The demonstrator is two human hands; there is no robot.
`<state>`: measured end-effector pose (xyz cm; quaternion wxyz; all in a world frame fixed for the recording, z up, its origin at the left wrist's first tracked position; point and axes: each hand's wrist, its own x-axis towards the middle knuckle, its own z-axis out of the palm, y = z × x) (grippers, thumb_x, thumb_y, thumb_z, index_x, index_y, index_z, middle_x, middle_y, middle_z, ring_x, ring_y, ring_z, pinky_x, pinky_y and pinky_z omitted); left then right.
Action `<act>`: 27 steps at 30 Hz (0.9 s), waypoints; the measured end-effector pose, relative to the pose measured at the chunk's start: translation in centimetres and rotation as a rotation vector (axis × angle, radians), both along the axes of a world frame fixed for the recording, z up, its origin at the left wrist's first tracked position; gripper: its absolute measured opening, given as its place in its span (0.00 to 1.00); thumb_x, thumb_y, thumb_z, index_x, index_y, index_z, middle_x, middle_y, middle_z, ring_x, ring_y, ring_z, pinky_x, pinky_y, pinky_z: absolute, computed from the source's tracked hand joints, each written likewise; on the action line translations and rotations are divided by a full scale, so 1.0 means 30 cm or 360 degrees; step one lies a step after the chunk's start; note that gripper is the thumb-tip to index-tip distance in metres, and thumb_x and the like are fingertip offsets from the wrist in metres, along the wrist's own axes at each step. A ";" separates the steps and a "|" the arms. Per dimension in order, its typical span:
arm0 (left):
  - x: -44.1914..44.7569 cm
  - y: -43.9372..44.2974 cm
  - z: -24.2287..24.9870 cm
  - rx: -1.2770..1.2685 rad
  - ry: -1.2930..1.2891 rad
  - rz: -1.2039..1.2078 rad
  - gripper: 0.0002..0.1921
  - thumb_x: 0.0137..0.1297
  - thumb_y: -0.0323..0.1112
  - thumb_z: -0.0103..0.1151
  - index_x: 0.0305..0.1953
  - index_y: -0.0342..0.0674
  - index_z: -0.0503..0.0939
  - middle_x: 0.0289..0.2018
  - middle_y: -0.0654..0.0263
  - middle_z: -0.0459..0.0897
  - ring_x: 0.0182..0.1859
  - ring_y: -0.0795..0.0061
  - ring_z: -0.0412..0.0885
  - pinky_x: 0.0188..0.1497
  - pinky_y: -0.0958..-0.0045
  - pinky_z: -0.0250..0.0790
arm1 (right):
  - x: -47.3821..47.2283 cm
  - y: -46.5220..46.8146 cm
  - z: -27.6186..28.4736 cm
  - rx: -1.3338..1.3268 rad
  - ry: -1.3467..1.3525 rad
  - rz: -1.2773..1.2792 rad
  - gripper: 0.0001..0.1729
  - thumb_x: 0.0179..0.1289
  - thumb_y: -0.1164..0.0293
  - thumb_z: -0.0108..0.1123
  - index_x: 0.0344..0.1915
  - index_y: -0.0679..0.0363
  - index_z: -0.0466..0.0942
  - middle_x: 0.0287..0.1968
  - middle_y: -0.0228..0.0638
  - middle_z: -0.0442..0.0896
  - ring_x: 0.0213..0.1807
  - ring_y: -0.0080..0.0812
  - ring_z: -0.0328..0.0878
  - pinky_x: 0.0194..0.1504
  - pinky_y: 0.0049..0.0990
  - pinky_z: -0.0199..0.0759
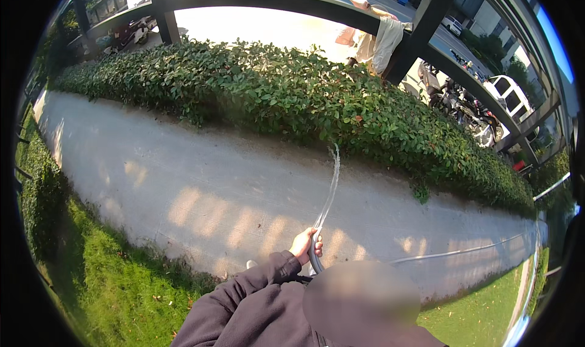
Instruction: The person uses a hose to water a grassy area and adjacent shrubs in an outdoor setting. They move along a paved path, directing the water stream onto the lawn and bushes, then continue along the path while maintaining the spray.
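My left hand (307, 245) is closed around the end of a grey water hose (314, 254), with the thumb near its mouth. Out of the hose a stream of water (335, 180) arcs over the paved path (210, 164) to the foot of a leafy green hedge (274, 91). Below my hand the hose passes out of sight behind a blurred patch over my front. A length of hose (457, 253) lies along the path at the right. My right hand is out of view.
Grass (132, 283) borders the path on the near side. Beyond the hedge stand dark posts and rails (283, 5), with pale cloths (389, 40) hung over one rail. Parked motorcycles or scooters (466, 107) are behind the rails at the right. One shoe tip (251, 264) shows beside my sleeve.
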<state>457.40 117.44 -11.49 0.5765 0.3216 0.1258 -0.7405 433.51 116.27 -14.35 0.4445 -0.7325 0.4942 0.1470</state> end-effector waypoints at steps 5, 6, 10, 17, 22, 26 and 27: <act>0.161 0.144 0.010 -0.0033 0.0110 0.0124 0.18 0.68 0.48 0.39 0.27 0.41 0.67 0.15 0.67 0.65 0.18 0.73 0.61 0.23 0.71 0.59 | 0.172 0.116 0.042 -0.0147 0.0145 0.0016 0.22 0.48 0.53 0.66 0.39 0.56 0.82 0.32 0.51 0.82 0.39 0.53 0.79 0.41 0.41 0.72; 0.191 0.175 0.017 -0.0030 0.0117 0.0185 0.18 0.68 0.48 0.40 0.27 0.41 0.67 0.15 0.66 0.65 0.18 0.73 0.61 0.23 0.71 0.59 | 0.193 0.121 0.041 -0.0154 0.0130 0.0064 0.21 0.47 0.55 0.66 0.38 0.56 0.82 0.32 0.51 0.82 0.39 0.53 0.79 0.41 0.41 0.72; 0.345 0.289 -0.006 0.0049 0.0094 0.0509 0.19 0.67 0.49 0.44 0.26 0.41 0.68 0.14 0.64 0.66 0.16 0.72 0.61 0.21 0.70 0.58 | 0.376 0.140 0.043 -0.0201 0.0165 0.0235 0.16 0.45 0.63 0.62 0.36 0.57 0.80 0.33 0.50 0.82 0.39 0.51 0.79 0.40 0.40 0.73; 0.651 0.461 -0.057 0.0086 0.0087 0.1013 0.19 0.67 0.50 0.42 0.26 0.42 0.68 0.13 0.66 0.66 0.16 0.71 0.62 0.23 0.69 0.60 | 0.813 0.105 0.099 -0.0121 0.0226 0.0689 0.17 0.48 0.55 0.61 0.35 0.51 0.80 0.35 0.43 0.83 0.41 0.47 0.80 0.41 0.39 0.72; 0.856 0.531 0.007 0.0210 -0.0197 0.1255 0.20 0.66 0.52 0.41 0.25 0.43 0.68 0.13 0.67 0.65 0.15 0.71 0.61 0.24 0.68 0.59 | 1.082 0.098 0.056 -0.0136 0.0097 0.0905 0.19 0.50 0.48 0.62 0.36 0.47 0.81 0.35 0.40 0.83 0.42 0.45 0.80 0.43 0.39 0.71; 1.011 0.592 0.076 0.0284 -0.0256 0.1462 0.20 0.67 0.51 0.39 0.25 0.43 0.67 0.12 0.69 0.64 0.14 0.71 0.60 0.24 0.68 0.60 | 1.276 0.131 0.132 -0.0094 -0.0090 0.0913 0.18 0.51 0.49 0.62 0.34 0.48 0.81 0.34 0.41 0.83 0.40 0.46 0.80 0.41 0.41 0.71; 1.056 0.599 0.095 0.0276 -0.0282 0.1515 0.20 0.68 0.51 0.38 0.25 0.43 0.67 0.12 0.69 0.64 0.14 0.72 0.60 0.25 0.68 0.60 | 1.330 0.136 0.144 -0.0122 -0.0133 0.0950 0.18 0.51 0.49 0.62 0.34 0.49 0.81 0.33 0.42 0.83 0.39 0.46 0.80 0.40 0.41 0.70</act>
